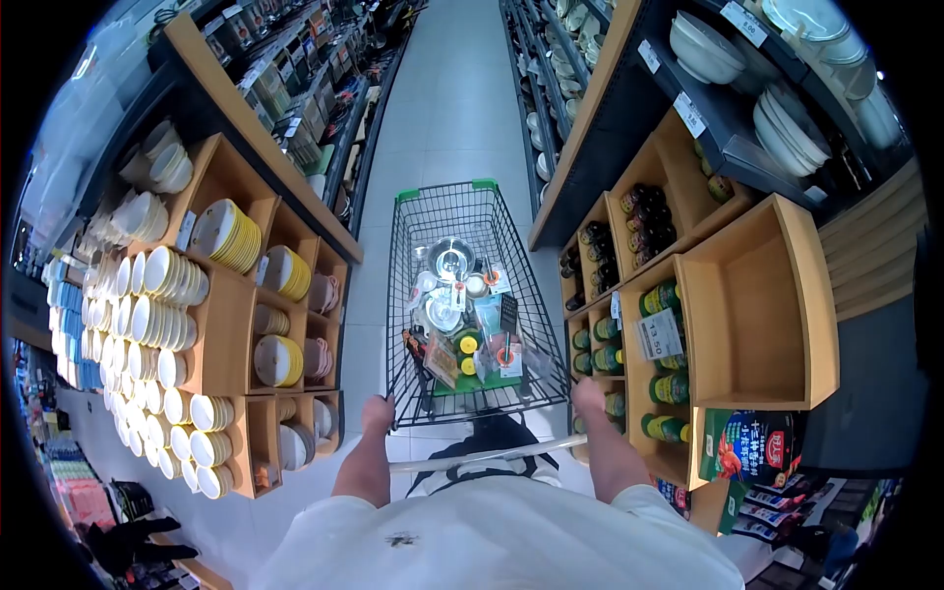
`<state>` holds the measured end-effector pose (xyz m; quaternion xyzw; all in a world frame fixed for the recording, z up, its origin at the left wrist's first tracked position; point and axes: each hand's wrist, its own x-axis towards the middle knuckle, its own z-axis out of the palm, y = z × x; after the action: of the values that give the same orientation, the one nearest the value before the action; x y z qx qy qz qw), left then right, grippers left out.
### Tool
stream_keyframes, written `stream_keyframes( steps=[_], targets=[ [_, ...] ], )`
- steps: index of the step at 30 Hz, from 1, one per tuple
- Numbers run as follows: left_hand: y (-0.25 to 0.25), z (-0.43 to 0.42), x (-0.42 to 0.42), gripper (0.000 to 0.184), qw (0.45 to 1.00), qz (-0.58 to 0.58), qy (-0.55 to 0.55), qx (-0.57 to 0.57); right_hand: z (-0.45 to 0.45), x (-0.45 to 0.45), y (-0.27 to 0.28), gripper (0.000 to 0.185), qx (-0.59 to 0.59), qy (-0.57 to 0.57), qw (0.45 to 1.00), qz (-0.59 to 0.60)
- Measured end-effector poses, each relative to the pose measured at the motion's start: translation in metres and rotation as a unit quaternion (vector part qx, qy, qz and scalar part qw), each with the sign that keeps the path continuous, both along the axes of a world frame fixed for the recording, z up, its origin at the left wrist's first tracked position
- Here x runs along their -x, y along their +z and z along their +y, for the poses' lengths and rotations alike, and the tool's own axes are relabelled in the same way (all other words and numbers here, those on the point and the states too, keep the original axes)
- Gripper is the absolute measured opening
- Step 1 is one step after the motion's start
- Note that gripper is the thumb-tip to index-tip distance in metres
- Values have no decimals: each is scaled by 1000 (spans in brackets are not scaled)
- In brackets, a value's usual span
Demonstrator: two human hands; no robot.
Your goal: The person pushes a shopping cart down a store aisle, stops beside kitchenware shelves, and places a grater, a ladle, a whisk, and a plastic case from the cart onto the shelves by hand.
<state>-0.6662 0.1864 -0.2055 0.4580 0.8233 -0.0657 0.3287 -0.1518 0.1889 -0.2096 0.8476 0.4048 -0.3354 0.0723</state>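
A black wire shopping cart point(484, 184) with green front corners stands in front of me in the aisle. My left hand point(378, 413) is closed on its near left corner, and my right hand point(588, 395) is closed on its near right corner; the fingertips are partly hidden. A pale bar point(489, 455) crosses close to my body, between my forearms. Inside the cart lie a shiny metal bowl point(452, 259), a clear-wrapped item point(444, 312), a black slotted turner point(508, 315) and two yellow-capped containers point(468, 345), among other packaged goods.
Wooden shelving on the left holds stacked yellow-rimmed bowls point(228, 236) and many white cups point(157, 320). To the right, wooden bins point(752, 305) hold green jars point(671, 387) and dark jars point(649, 218). White bowls point(705, 47) sit above. The tiled aisle point(447, 108) runs ahead between shelves.
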Motion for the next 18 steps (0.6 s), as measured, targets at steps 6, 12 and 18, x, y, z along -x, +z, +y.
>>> stream_keyframes(
  steps=[6,12,18],
  targets=[
    [-4,98,7,47,1000,3,-10,15,82,22,43,34,-13,13,1000,-8],
    [20,192,1,48,1000,13,-2,10,155,21,16,32,5,-23,1000,13],
    [16,274,7,50,1000,21,-14,16,226,30,17,30,-38,-15,999,3]
  ],
)
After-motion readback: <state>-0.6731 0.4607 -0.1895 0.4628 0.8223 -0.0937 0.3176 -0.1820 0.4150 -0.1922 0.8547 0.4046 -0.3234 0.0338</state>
